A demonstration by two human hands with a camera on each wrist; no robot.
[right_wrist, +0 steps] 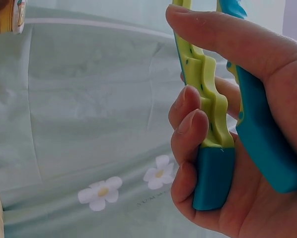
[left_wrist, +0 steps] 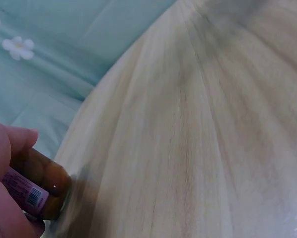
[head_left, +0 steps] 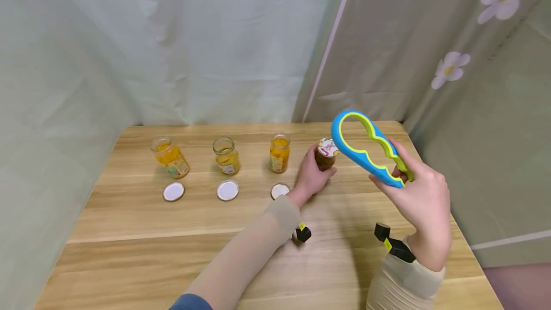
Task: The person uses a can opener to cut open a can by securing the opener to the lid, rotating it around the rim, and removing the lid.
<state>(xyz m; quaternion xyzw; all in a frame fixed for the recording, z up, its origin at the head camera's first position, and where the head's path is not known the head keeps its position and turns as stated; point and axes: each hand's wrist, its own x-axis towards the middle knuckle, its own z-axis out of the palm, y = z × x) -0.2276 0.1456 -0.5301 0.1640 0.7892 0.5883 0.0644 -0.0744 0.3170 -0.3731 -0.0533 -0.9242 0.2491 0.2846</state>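
Note:
My left hand grips a closed jar of dark contents with a patterned lid, at the right of the row. The left wrist view shows the jar's glass and a pink barcode label between thumb and fingers. Raised to the right, my right hand holds a blue and lime-green jar opener by its two handles. Its rounded end overlaps the lid's right edge in the head view; whether they touch, I cannot tell. Fingers curl round one handle in the right wrist view.
Three lidless jars of orange-yellow fruit stand to the left: one far left, one in the middle, one nearer. Before each lies a lid, the third lid partly behind my left arm. Curtains surround the wooden table.

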